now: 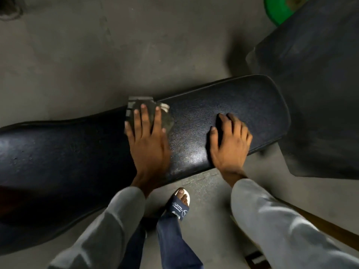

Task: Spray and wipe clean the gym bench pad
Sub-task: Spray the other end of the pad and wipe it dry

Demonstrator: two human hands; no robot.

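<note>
The left hand [148,140] lies flat with fingers spread, pressing a grey cloth [144,113] onto the black bench pad [204,117] near its far edge. To the right of it, the right hand [230,141] rests open and holds nothing, its fingers slightly bent on the pad.

A black textured gym bench pad [223,117] stretches across a grey concrete floor [77,61]. A grey cloth [136,109] lies on the pad at the gap between its two sections, pressed flat under the left hand [147,138], while the right hand [229,140] rests palm-down near the pad's rounded end. A sandalled foot [179,204] stands on the floor just beside the bench.
</note>
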